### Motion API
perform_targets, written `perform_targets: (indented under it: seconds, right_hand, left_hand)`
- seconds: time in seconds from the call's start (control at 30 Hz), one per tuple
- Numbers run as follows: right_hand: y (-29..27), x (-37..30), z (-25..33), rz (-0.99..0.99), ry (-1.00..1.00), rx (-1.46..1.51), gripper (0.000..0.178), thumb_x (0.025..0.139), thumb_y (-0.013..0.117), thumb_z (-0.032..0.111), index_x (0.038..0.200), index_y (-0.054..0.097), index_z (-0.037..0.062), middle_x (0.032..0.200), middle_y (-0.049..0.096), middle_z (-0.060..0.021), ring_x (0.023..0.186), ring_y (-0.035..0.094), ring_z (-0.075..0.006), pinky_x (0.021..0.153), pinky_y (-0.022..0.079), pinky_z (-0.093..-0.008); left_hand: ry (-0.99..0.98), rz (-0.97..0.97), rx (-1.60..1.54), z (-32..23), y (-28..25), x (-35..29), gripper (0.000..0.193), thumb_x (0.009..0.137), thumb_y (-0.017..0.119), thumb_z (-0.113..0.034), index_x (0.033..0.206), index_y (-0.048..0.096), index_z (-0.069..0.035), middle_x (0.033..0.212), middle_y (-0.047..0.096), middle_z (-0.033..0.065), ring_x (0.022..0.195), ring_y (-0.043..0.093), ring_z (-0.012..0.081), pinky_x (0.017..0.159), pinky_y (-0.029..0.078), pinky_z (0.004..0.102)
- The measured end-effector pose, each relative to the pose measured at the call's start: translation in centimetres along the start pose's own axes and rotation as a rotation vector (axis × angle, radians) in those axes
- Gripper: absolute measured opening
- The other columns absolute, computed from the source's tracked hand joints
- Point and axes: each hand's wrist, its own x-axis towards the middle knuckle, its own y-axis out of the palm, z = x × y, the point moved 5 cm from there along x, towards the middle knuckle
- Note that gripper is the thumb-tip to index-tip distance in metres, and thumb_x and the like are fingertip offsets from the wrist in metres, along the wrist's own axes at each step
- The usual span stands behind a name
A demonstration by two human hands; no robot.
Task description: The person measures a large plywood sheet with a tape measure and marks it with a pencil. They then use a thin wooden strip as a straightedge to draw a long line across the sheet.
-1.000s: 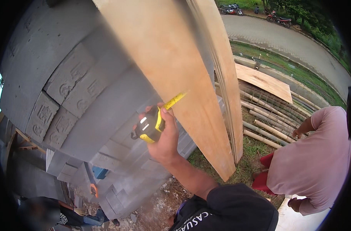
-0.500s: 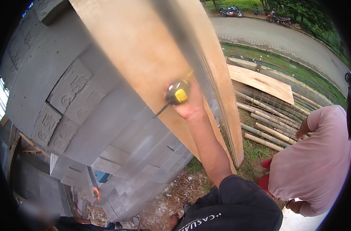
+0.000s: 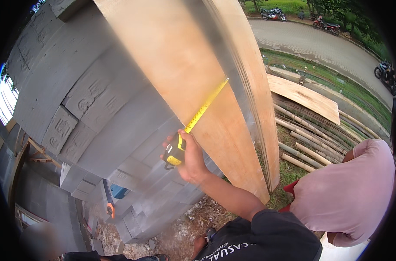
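My right hand is closed around a black and yellow tape measure, thumb toward the blade. The yellow blade runs out across a long light-brown plywood board, and its end tip lies at the board's right edge. The case sits just off the board's left edge, over grey blocks. My forearm comes up from a black short sleeve at the lower right of centre. My left hand is out of view.
Stacked grey blocks fill the left side; a saw with an orange handle rests by a blue object. More plywood sheets stand right of the board. A co-worker in a pink shirt is near bamboo poles.
The tape measure in my right hand has moved down and left across the board. A long stretch of yellow blade now shows. The co-worker has bent their arm out of sight.
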Motion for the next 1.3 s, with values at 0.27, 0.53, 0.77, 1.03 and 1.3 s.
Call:
perform_targets:
  seconds: [0.27, 0.53, 0.77, 1.03, 1.3]
  right_hand:
    - [-0.3, 1.3, -6.3, -0.021, -0.043, 0.024, 0.025, 0.106, 0.047, 0.03, 0.121, 0.04, 0.0108, 0.11, 0.05, -0.0082, 0.102, 0.057, -0.0219, 0.081, 0.056, -0.0482]
    - [2.4, 1.0, -7.1, 0.043, -0.051, 0.098, 0.023, 0.107, 0.047, 0.031, 0.118, 0.04, 0.0124, 0.113, 0.048, -0.007, 0.103, 0.057, -0.0189, 0.079, 0.056, -0.0445]
    - [2.5, 1.3, -5.0, 0.003, -0.036, 0.204, 0.025, 0.106, 0.048, 0.033, 0.117, 0.041, 0.013, 0.113, 0.05, -0.0068, 0.104, 0.057, -0.0206, 0.083, 0.055, -0.0486]
    - [0.4, 0.3, -2.3, -0.023, -0.045, 0.265, 0.022, 0.104, 0.049, 0.032, 0.116, 0.046, 0.0141, 0.108, 0.055, -0.0061, 0.102, 0.059, -0.0244, 0.084, 0.053, -0.0522]
    - [-1.4, 0.0, -5.7, 0.002, 0.057, 0.25, 0.017, 0.106, 0.044, 0.031, 0.114, 0.047, 0.016, 0.106, 0.056, -0.0057, 0.1, 0.06, -0.0208, 0.08, 0.055, -0.0483]
  left_hand:
    - [-0.497, 0.041, -0.498, -2.4, -0.2, -1.8, 0.029, 0.094, 0.061, -0.024, 0.108, 0.074, -0.003, 0.083, 0.071, 0.0104, 0.076, 0.065, 0.022, 0.066, 0.05, 0.0369]
    - [-0.542, 0.048, -0.449, -0.5, 0.4, -3.7, 0.049, 0.097, 0.052, -0.041, 0.11, 0.073, 0.001, 0.097, 0.074, 0.0153, 0.089, 0.067, 0.0221, 0.085, 0.049, 0.0382]
    - [-0.688, 0.036, -0.662, 0.5, 1.1, -4.5, 0.041, 0.097, 0.059, -0.036, 0.111, 0.075, 0.0, 0.091, 0.073, 0.0126, 0.081, 0.066, 0.0199, 0.077, 0.049, 0.0328]
    - [-0.579, 0.071, -0.501, -2.6, 0.1, -4.5, 0.04, 0.097, 0.059, -0.034, 0.11, 0.074, 0.001, 0.085, 0.072, 0.0114, 0.077, 0.065, 0.0201, 0.072, 0.049, 0.0337]
    - [-0.578, 0.079, -0.51, 0.0, 0.4, -2.2, 0.04, 0.097, 0.057, -0.033, 0.109, 0.074, 0.001, 0.083, 0.072, 0.0124, 0.075, 0.064, 0.0203, 0.07, 0.048, 0.0347]
